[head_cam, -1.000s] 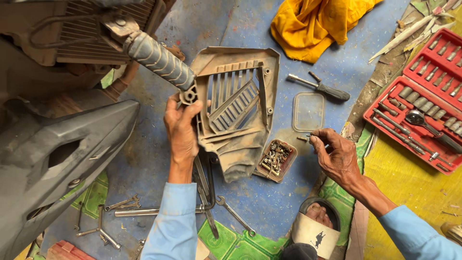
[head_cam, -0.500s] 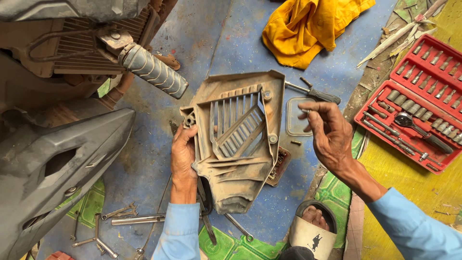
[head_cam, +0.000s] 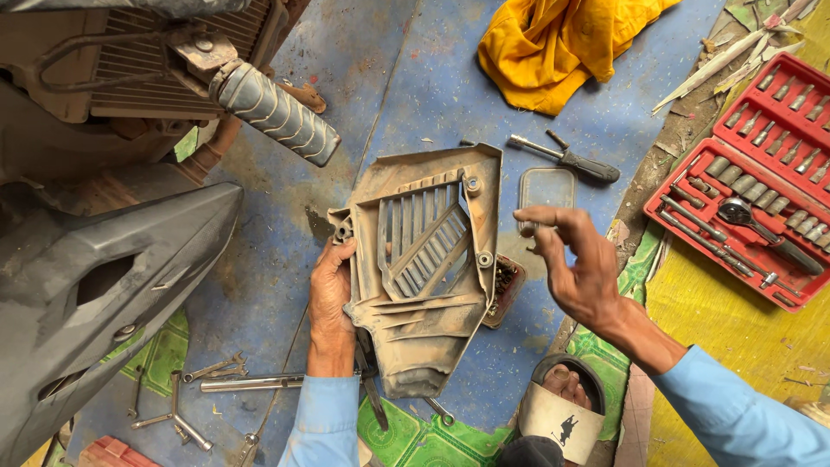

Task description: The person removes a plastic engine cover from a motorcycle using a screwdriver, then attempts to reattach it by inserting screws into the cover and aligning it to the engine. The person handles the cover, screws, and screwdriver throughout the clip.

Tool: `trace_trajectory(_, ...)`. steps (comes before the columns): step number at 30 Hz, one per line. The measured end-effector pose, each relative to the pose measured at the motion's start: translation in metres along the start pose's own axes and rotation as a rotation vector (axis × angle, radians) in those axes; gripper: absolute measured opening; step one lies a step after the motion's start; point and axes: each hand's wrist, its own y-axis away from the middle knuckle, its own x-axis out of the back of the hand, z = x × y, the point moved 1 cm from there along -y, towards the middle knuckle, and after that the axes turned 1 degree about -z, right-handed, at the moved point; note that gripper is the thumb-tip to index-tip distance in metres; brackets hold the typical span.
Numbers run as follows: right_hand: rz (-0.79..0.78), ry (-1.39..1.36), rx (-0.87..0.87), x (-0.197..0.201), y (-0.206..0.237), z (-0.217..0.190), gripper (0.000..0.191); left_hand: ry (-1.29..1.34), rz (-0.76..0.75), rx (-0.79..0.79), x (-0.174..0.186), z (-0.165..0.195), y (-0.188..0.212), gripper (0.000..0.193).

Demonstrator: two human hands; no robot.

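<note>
head view: left hand (head_cam: 331,294) clamped on the left edge of a dusty plastic cover (head_cam: 424,268), held above the blue floor (head_cam: 415,95). right hand (head_cam: 579,264) hovers just right of it, fingers loosely together, holding nothing visible. screwdriver (head_cam: 566,159) lies nearby.

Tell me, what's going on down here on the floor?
A person is crouched beside a scooter, holding a dusty, slotted plastic cover. The left hand grips its left edge, while the right hand hovers open just off its right side, touching nothing. Under the cover's right edge sits a small tray of screws. A black-handled screwdriver, a yellow cloth and an open red socket set lie on the ground nearby.
</note>
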Motion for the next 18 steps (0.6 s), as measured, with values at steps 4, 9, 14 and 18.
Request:
trace_trajectory(4,-0.170,0.078,0.402,0.009,-0.009,-0.017,0.020,0.036,0.000,0.090,0.003,-0.004,-0.001,0.049)
trace_trajectory(9,-0.284,0.150,0.544,0.008,-0.013,-0.025,0.027,0.014,0.069,0.163,0.004,-0.004,0.001,0.053)
trace_trajectory(14,-0.128,0.199,0.537,0.000,-0.019,-0.019,0.011,-0.124,-0.018,0.090,-0.007,-0.005,0.011,0.066)
trace_trajectory(18,-0.004,-0.181,0.422,-0.013,-0.024,-0.016,0.017,-0.156,0.023,0.110,-0.019,-0.010,0.019,0.068)
